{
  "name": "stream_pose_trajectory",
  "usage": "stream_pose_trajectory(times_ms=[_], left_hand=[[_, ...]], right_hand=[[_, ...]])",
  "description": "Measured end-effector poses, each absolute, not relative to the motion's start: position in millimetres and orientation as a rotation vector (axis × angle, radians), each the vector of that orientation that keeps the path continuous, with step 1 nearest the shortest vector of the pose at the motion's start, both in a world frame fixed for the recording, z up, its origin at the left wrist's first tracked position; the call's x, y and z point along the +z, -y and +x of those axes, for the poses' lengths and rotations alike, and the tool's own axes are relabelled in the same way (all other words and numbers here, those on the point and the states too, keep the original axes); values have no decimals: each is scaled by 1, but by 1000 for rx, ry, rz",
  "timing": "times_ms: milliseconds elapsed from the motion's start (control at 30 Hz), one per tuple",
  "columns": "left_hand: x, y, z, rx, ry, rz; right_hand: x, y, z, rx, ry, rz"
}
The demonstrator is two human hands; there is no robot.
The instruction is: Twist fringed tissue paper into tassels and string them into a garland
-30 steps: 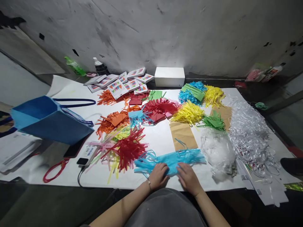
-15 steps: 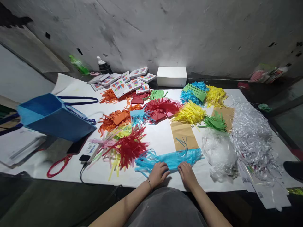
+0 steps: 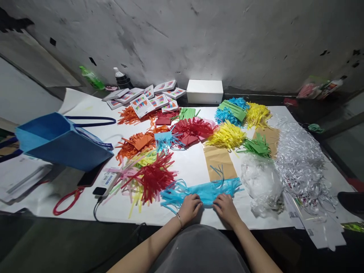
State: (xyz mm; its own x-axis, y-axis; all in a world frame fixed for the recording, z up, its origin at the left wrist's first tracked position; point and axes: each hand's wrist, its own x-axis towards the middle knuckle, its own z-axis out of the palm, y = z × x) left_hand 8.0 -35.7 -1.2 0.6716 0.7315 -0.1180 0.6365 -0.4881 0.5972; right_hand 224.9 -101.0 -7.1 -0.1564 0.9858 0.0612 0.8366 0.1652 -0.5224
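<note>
Blue fringed paper [image 3: 203, 190] lies flat along the near edge of the white sheet [image 3: 187, 167], and both hands are on it: the left hand [image 3: 190, 206] presses its near edge with fingers curled down, the right hand [image 3: 227, 208] mirrors it just beside, fingertips on the paper, neither one lifting it, more a flat pinning press than a closed grasp, likely to keep the thin strip from sliding and the fringe lying straight. Just left of it sprawls a red fringe bundle [image 3: 153, 178] over pale yellow and pink strips, and right of it a crumpled clear plastic heap [image 3: 261, 184], touching or nearly so. Behind the blue piece sits a brown paper rectangle [image 3: 218, 165], bare, perhaps a backing. Off left, a blue tote bag [image 3: 61, 142] lies tipped on its side, with a phone on a cable [image 3: 99, 190] near it. Further back, sorted by colour: orange fringe [image 3: 136, 144], yellow fringe [image 3: 227, 136], green fringe [image 3: 256, 146], and a big tangle of silvery white ribbon [image 3: 301, 163] on the right. At the wall, printed cards [image 3: 145, 100] fan out beside a white box [image 3: 204, 91].
</note>
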Motion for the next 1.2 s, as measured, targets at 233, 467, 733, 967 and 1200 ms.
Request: stream_pose_trajectory(times_ms=[233, 467, 733, 967, 1200], left_hand=[[-2, 36, 9, 191, -1048, 2297], [-4, 37, 10, 186, -1050, 2324], [-7, 38, 10, 194, -1061, 2342], [-8, 44, 7, 225, -1060, 2380], [-9, 46, 3, 234, -946, 2401]], right_hand=[[-8, 98, 225, 530, 2086, -1746], [-5, 94, 219, 482, 2147, -1732], [-2, 87, 195, 351, 2322, -1643], [-17, 87, 184, 216, 2340, -1591], [-22, 100, 198, 200, 2327, -1566]])
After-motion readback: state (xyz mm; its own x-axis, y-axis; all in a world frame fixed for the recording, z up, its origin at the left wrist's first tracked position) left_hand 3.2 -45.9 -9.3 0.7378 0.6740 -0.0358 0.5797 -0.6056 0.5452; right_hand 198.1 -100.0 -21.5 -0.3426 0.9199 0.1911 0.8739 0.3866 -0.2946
